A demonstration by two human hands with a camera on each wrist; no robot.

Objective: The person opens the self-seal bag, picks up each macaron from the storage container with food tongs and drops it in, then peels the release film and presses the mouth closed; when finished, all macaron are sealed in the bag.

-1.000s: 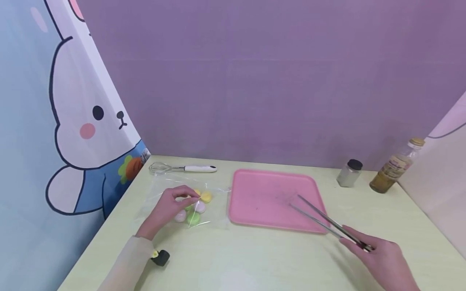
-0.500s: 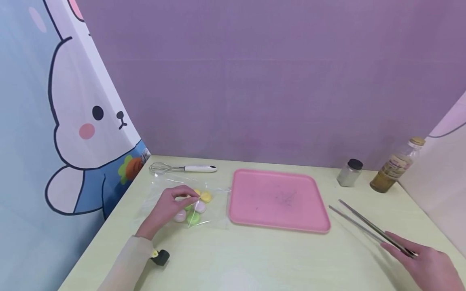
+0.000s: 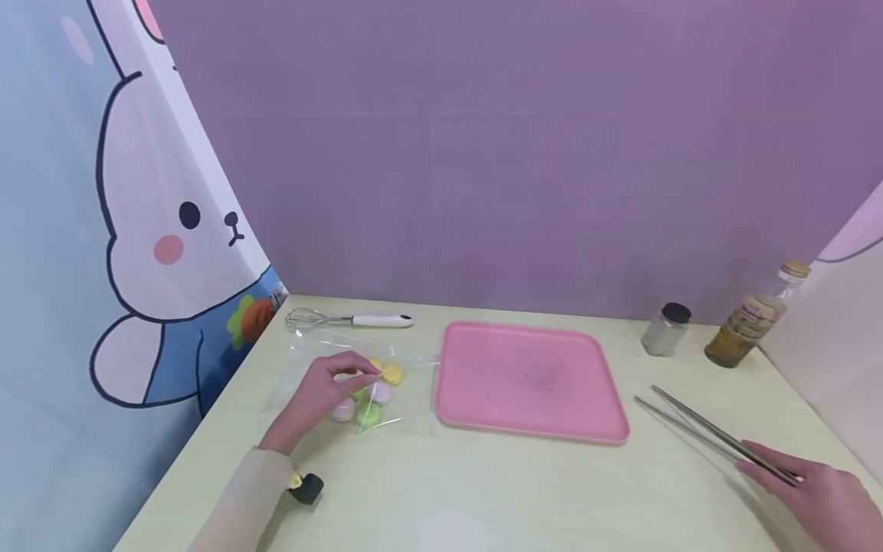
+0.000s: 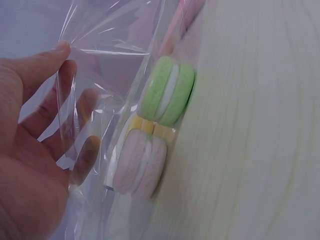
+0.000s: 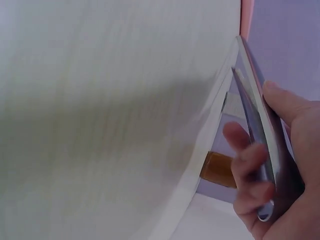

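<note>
My left hand (image 3: 329, 391) pinches the edge of a clear plastic bag (image 4: 112, 37) between thumb and fingers. Inside the bag lie several macarons: a green macaron (image 4: 168, 91) and a pale pink macaron (image 4: 141, 164) show close up in the left wrist view, and a yellow macaron (image 3: 392, 374) shows in the head view. At the right, my right hand (image 3: 821, 491) holds metal tongs (image 3: 717, 435), thumb on one arm and fingers round the other. The tongs' tips are apart with nothing between them, pointing toward the tray's right side.
A pink tray (image 3: 524, 383) lies mid-table, right of the bag. Behind the bag rests a whisk (image 3: 348, 320) with a white handle. A black-lidded jar (image 3: 665, 330) and a corked bottle (image 3: 755, 314) with amber liquid stand at the back right.
My right hand has drawn the tongs from over the tray's right part to the right and toward me, off the tray. The left hand keeps its hold on the bag.
</note>
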